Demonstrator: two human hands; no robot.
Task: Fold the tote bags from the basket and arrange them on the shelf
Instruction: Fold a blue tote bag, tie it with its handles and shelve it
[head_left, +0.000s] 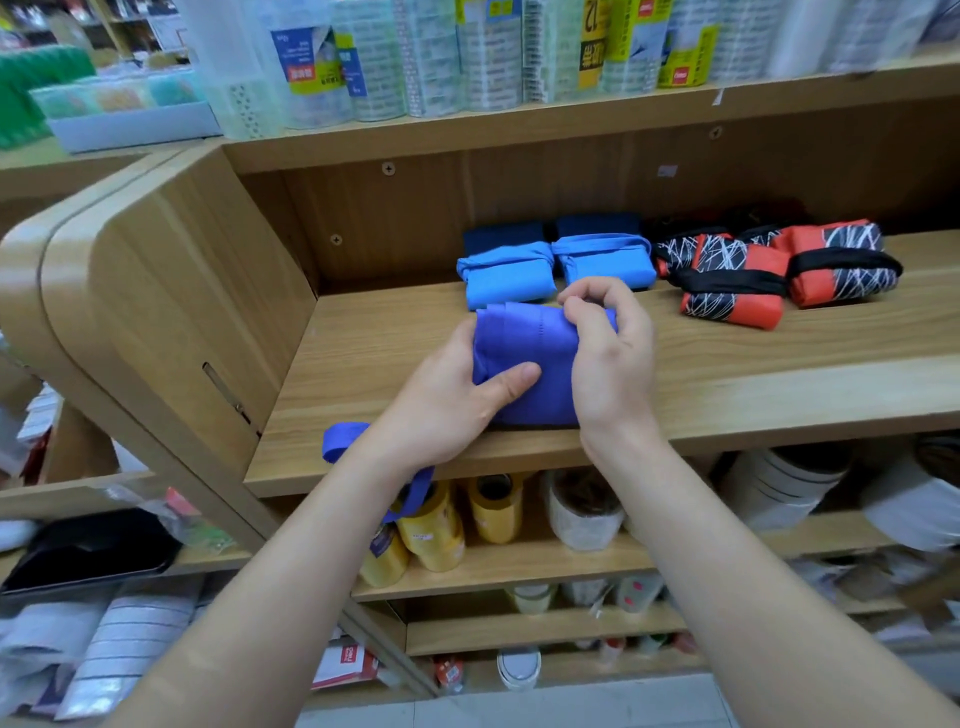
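Hands: left hand (457, 400) and right hand (608, 358) clamp purple tote bundle (524, 353), frame centre; dangling strap (343, 441) may unroll it.

Left hand (447, 400) bare, right hand (613, 364) bare, forearms uncovered, no sleeves visible

The folded fabric tote bag (524, 364) nearest on the pale wood-grain shelf board (727, 358) is violet-blue, its loose strap (343, 441) the same colour. Behind it lie two sky-blue folded bags (506, 275), with navy ones (501, 234) farther back. To the right, orange-red bags (732, 286) carry black panels crossed by thin white lines.
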